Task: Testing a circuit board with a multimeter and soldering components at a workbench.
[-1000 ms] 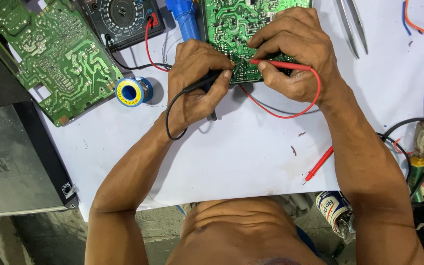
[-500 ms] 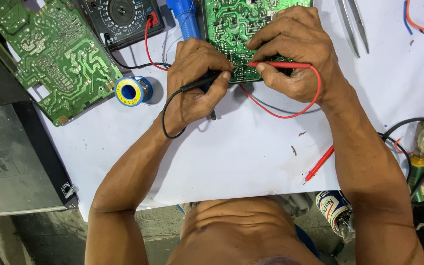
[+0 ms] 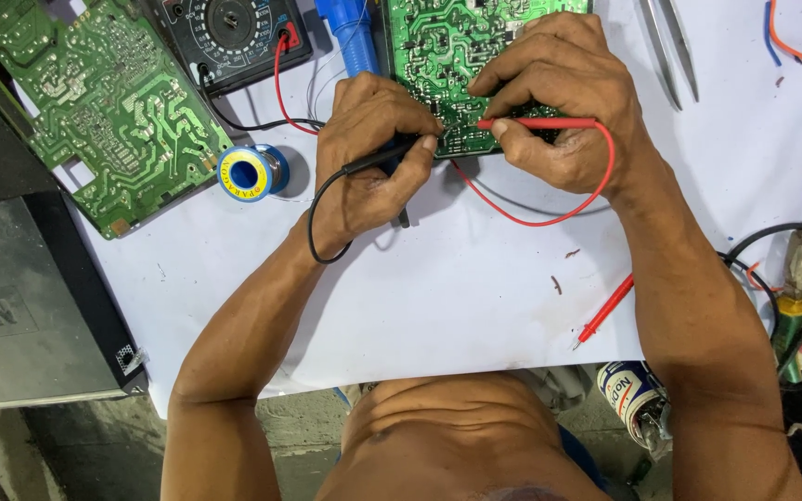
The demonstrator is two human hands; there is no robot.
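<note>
left hand (image 3: 368,158): closed around the black test probe (image 3: 392,156), its tip pressed to the solder side of the green circuit board (image 3: 447,56) at upper centre of the frame.
right hand (image 3: 559,102): fingers pinched together on the red test probe (image 3: 540,122), the tip pointing left onto the same board, close beside the black tip.
board under test: lies flat on the white sheet (image 3: 438,297), its lower edge partly covered by both hands.
meter: an analog multimeter (image 3: 229,37) at the upper left; red lead (image 3: 531,218) and black lead (image 3: 322,227) loop across the sheet. needle reading too small to tell.
progress (judgement): both probes are seated on board points, so the contact step looks done; the reading and any further points look to remain.
nearby: second green circuit board (image 3: 95,111) upper left, solder spool (image 3: 248,172) beside it, blue-handled tool (image 3: 350,37) at top, tweezers (image 3: 670,46) upper right, loose red probe (image 3: 605,311) lower right.
</note>
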